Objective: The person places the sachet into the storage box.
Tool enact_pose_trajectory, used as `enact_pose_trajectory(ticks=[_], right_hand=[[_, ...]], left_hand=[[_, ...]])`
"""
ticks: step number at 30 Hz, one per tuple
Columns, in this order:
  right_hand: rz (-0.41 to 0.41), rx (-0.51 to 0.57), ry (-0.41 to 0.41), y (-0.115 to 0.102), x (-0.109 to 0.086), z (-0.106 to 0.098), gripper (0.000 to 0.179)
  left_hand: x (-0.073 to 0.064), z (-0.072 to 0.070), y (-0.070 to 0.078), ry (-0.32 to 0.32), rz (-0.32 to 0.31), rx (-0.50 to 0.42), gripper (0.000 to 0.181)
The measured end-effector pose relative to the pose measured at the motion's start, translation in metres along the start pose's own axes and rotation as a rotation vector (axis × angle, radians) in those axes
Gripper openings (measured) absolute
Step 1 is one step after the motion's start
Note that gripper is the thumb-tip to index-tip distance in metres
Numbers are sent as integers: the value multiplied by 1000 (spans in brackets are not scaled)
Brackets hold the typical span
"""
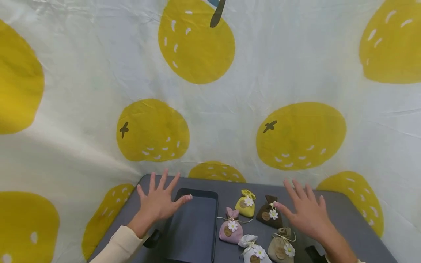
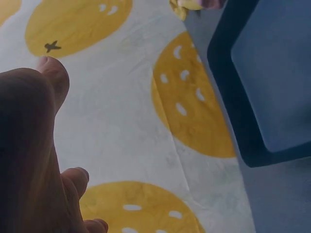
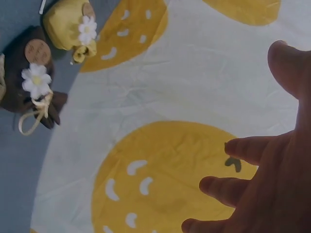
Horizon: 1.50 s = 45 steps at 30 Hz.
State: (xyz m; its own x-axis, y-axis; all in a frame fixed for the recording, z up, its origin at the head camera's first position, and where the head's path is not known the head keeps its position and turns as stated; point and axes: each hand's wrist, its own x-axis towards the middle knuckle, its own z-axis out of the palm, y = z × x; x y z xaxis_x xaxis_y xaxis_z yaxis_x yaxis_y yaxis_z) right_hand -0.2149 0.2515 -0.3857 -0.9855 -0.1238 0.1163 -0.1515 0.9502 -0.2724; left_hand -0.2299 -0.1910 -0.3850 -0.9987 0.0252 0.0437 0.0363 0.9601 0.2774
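Note:
My left hand (image 1: 157,204) hovers with spread fingers over the left edge of a dark rectangular tray (image 1: 215,219). On the right, my right hand (image 1: 309,213) is held up with fingers spread, close to the small cloth drawstring pouches, and holds nothing. A yellow pouch (image 1: 244,210) and a dark brown pouch (image 1: 265,215) stand farthest back. Nearer are a pink pouch (image 1: 227,237), a white pouch (image 1: 250,252) and a beige pouch (image 1: 277,250). Each bears a white flower and a round brown tag. The white pouch is cut off by the lower frame edge.
The grey table (image 1: 342,212) reaches back to a white cloth (image 1: 223,120) printed with yellow fruit, which hangs behind and along the sides. The tray lies left of the pouches, its raised rim facing them.

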Motion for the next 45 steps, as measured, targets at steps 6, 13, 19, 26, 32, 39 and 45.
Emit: enact_pose_trajectory(ticks=[6, 13, 19, 26, 32, 39, 45], right_hand=[[39, 14, -29, 7, -2, 15, 98], [64, 8, -40, 17, -6, 29, 102], [93, 34, -78, 22, -8, 32, 102], [134, 32, -142, 30, -12, 33, 106], [168, 26, -190, 40, -15, 40, 111], [208, 27, -228, 47, -17, 44, 115], [227, 21, -249, 58, -16, 49, 118]], left_hand=[[-1, 10, 1, -5, -11, 1, 101], [0, 20, 1, 0, -10, -3, 102], [0, 27, -1, 1, -22, -6, 103], [-2, 37, -4, -22, -37, -4, 101], [-4, 48, -14, -48, -69, -3, 104], [0, 56, -23, -72, -91, 13, 107], [2, 62, -27, -82, -108, 4, 109]])
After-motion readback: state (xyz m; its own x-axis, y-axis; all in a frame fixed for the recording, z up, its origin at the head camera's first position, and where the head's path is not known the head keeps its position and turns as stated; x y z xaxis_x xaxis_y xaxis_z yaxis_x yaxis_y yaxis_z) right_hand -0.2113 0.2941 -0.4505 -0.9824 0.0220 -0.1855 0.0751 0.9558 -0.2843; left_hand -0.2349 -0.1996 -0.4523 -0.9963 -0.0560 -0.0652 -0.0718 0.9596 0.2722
